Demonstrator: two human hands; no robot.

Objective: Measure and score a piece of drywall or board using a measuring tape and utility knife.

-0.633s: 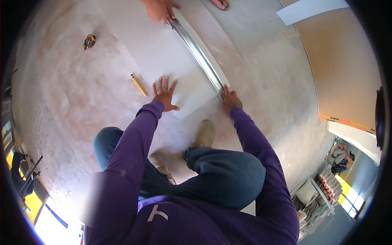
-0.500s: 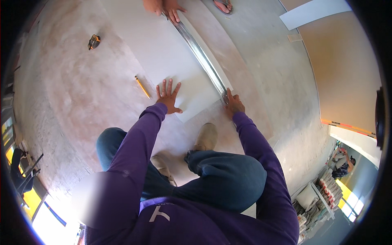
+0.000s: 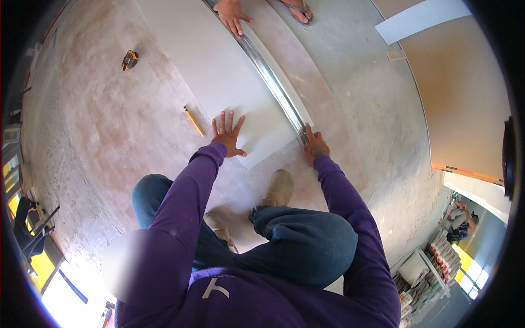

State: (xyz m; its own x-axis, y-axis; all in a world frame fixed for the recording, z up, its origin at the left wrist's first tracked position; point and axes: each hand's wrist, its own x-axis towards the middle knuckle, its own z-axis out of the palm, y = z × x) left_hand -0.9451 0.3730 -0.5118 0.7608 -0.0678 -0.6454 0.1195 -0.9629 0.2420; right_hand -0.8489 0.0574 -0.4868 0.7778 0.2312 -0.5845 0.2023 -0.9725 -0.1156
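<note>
A long, shiny metal channel (image 3: 273, 82) lies lengthwise on a pale flat board (image 3: 208, 65) on the floor. My left hand (image 3: 229, 138) presses flat near the board's close edge, fingers spread wide. At the channel's near end, my right hand (image 3: 315, 146) grips it, the index finger stretched along its side; part of the grip is hidden. Another person's hand (image 3: 233, 15) rests on the channel farther up. Left of the board, a yellow pencil (image 3: 194, 121) lies on the dusty surface. Farther off to the left sits a black and orange tape measure (image 3: 129, 59).
A sandaled foot (image 3: 299, 12) of the other person stands beyond the board. Large brown sheets (image 3: 465, 93) lie at the right, with a white strip (image 3: 421, 21) across them. My shoe (image 3: 279, 188) is just short of the board. Stacked bags (image 3: 443, 254) fill the lower right.
One of the other person's two hands has left the view; the other still rests on the channel. My hands keep their places on the board and channel while the view shifts slightly.
</note>
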